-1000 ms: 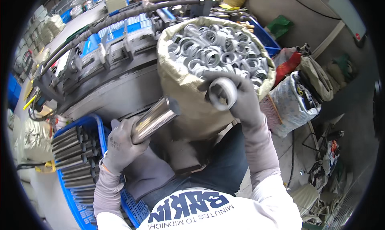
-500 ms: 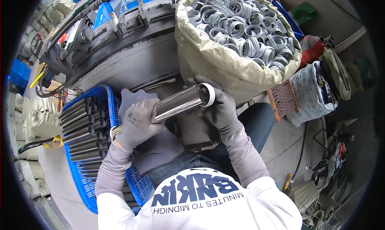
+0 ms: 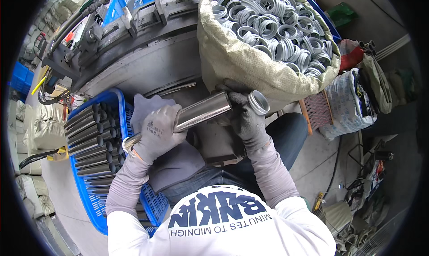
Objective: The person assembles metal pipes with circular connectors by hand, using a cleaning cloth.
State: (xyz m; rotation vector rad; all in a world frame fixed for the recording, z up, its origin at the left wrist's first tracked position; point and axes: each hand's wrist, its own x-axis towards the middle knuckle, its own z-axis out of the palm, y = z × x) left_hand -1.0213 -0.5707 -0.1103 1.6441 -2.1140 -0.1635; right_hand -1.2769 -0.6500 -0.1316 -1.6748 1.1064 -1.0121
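My left hand [image 3: 157, 129], in a grey glove, is closed round a shiny metal tube [image 3: 203, 112] that slants up to the right. At the tube's lower left end, by my left wrist, sits a pale ring [image 3: 126, 145]. My right hand [image 3: 246, 117], also gloved, holds a light grey ribbed ring [image 3: 258, 102] just beyond the tube's upper right end, apart from it. Some right fingers reach close to that tube end; whether they touch it is hidden. Beyond my hands stands a woven sack [image 3: 250, 73] full of similar rings [image 3: 286, 30].
A blue plastic crate [image 3: 82, 189] of dark metal tubes [image 3: 96, 142] stands at my left. A metal machine bench [image 3: 134, 37] runs along the far left. Right of the sack are a filled plastic bag [image 3: 346, 104] and a woven-seat stool [image 3: 316, 108]. A grey cloth [image 3: 178, 166] covers my left thigh.
The ring in my right hand has moved off the tube's upper end to the right and turned its opening toward view. My left hand keeps its hold on the tube.
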